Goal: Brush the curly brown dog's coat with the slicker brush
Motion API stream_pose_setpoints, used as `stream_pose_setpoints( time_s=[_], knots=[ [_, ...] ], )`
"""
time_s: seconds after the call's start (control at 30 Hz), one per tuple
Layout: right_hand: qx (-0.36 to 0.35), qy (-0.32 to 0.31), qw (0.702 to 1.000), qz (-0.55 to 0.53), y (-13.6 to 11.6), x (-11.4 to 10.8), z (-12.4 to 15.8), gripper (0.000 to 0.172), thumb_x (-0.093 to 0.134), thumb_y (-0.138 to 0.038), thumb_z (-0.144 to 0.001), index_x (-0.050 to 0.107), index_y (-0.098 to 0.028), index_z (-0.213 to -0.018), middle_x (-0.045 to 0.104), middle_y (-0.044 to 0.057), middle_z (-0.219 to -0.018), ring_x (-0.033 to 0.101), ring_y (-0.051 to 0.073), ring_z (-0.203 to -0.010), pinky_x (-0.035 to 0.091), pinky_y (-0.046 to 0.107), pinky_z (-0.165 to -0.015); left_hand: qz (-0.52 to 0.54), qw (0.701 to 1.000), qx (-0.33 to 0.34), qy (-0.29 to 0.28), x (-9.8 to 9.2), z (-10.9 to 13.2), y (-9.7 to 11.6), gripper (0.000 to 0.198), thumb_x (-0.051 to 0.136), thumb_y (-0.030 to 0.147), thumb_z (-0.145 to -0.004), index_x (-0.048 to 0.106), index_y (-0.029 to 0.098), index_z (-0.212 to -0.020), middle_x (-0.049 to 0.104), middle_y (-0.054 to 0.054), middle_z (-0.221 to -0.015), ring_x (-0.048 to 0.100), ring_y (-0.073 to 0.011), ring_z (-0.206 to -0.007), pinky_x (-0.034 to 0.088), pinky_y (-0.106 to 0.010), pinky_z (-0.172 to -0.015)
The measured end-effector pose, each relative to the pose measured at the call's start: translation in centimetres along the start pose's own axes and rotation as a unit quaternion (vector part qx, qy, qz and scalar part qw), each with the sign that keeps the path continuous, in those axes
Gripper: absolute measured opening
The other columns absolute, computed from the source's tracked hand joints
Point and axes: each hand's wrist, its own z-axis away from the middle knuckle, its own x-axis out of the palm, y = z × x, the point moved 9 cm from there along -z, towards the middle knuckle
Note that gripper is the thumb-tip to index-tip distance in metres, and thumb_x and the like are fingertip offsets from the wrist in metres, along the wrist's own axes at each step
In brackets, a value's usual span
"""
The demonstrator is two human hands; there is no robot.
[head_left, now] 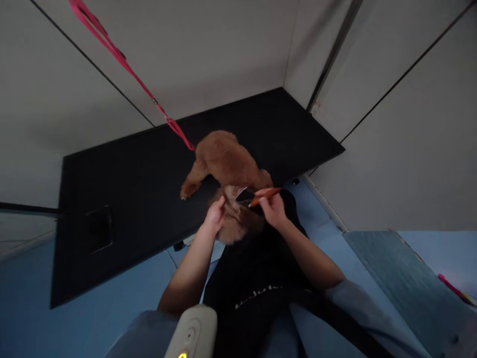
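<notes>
A brown curly-coated dog (231, 161) is on a black grooming table (141, 189), its fluffy, paler fur (233, 231) hanging over the near edge toward me. My left hand (216, 215) is closed on that fur from the left, thumb on top; its other fingers are mostly hidden. In my right hand (274, 210) is a slicker brush with an orange handle (265, 196). The brush's dark, flat head points left and lies at the parted fur, close to my left thumb.
A pink leash (137, 74) runs from the upper left down to the dog. Pale wall panels (223, 49) stand behind the table. A white device (194, 330) is at the bottom. On the right, a blue-grey board (406, 278) lies over the blue floor (320, 219).
</notes>
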Motion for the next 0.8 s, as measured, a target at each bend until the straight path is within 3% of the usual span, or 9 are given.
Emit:
stream_pose_setpoints(
  time_s=[0.07,0.1,0.23,0.37,0.43,0.5,0.63,0.7,0.8],
  knots=[
    [0.008,-0.109,0.994,-0.007,0.1,2.3,0.5,0.017,0.056,-0.033,-0.083,0.063,-0.021,-0.093,0.068,0.004,-0.093,0.065,0.018,-0.089,0.051,0.034,-0.084,-0.009,0.999,0.038,0.018,-0.2,0.0,0.5,0.024,0.059,0.032,-0.084,0.069,0.011,-0.092,0.073,-0.010,-0.080,0.070,-0.0264,-0.087,0.052,-0.042,-0.090],
    [0.023,-0.110,0.994,-0.010,0.3,2.5,0.6,0.017,0.056,-0.033,-0.084,0.063,-0.020,-0.092,0.068,0.004,-0.091,0.065,0.018,-0.087,0.052,0.034,-0.083,-0.009,0.998,0.059,0.025,-0.1,0.1,0.7,0.023,0.061,0.031,-0.083,0.068,0.011,-0.091,0.073,-0.010,-0.080,0.070,-0.0256,-0.086,0.052,-0.041,-0.091],
    [0.045,0.040,0.998,-0.016,0.7,0.3,1.2,0.020,0.047,-0.034,-0.089,0.061,-0.021,-0.095,0.068,0.005,-0.096,0.064,0.018,-0.093,0.050,0.035,-0.087,-0.013,0.994,0.094,0.046,0.3,0.6,1.3,0.019,0.063,0.029,-0.081,0.068,0.012,-0.089,0.073,-0.009,-0.082,0.070,-0.0239,-0.086,0.051,-0.038,-0.091],
    [0.040,-0.112,0.993,-0.017,1.4,3.3,1.9,0.016,0.056,-0.035,-0.083,0.061,-0.022,-0.090,0.068,0.003,-0.088,0.065,0.018,-0.084,0.052,0.033,-0.081,-0.072,0.984,0.149,0.072,-0.1,1.4,1.6,0.028,0.062,0.038,-0.080,0.068,0.013,-0.093,0.072,-0.011,-0.089,0.066,-0.0271,-0.098,0.049,-0.040,-0.092],
    [0.066,-0.063,0.996,-0.025,2.4,2.2,0.8,0.017,0.053,-0.037,-0.084,0.059,-0.021,-0.087,0.067,0.002,-0.084,0.064,0.017,-0.077,0.052,0.033,-0.075,-0.169,0.946,0.254,0.106,-0.3,2.6,2.3,0.032,0.064,0.042,-0.078,0.066,0.016,-0.098,0.070,-0.011,-0.099,0.062,-0.0268,-0.105,0.045,-0.040,-0.097],
    [0.057,0.021,0.998,-0.024,2.3,0.1,-1.2,0.019,0.050,-0.038,-0.085,0.056,-0.021,-0.088,0.065,0.003,-0.084,0.063,0.018,-0.078,0.052,0.033,-0.076,-0.327,0.866,0.353,0.137,0.6,4.2,2.3,0.035,0.072,0.038,-0.071,0.064,0.019,-0.100,0.065,-0.012,-0.112,0.056,-0.0278,-0.114,0.038,-0.040,-0.104],
    [-0.027,0.128,0.991,0.005,-0.8,-3.3,-3.9,0.019,0.048,-0.038,-0.087,0.054,-0.021,-0.096,0.064,0.006,-0.097,0.062,0.019,-0.093,0.049,0.036,-0.090,-0.574,0.725,0.348,0.154,2.5,4.2,-0.6,0.041,0.078,0.018,-0.055,0.059,0.018,-0.092,0.049,-0.019,-0.133,0.040,-0.0380,-0.128,0.026,-0.048,-0.109],
    [-0.045,0.141,0.989,0.009,-2.0,-4.0,-3.6,0.019,0.047,-0.037,-0.088,0.054,-0.022,-0.099,0.063,0.007,-0.102,0.061,0.019,-0.098,0.047,0.036,-0.093,-0.611,0.697,0.335,0.170,2.4,3.8,-1.2,0.041,0.073,0.011,-0.053,0.057,0.018,-0.091,0.047,-0.021,-0.134,0.038,-0.0406,-0.129,0.025,-0.051,-0.108],
    [-0.025,-0.001,1.000,0.009,-1.6,-1.9,-2.2,0.018,0.051,-0.036,-0.086,0.057,-0.021,-0.094,0.065,0.005,-0.095,0.062,0.018,-0.092,0.049,0.034,-0.087,-0.602,0.704,0.339,0.167,1.4,3.4,-1.3,0.040,0.070,0.010,-0.054,0.057,0.018,-0.091,0.049,-0.021,-0.131,0.037,-0.0406,-0.130,0.024,-0.051,-0.109]
  ],
)
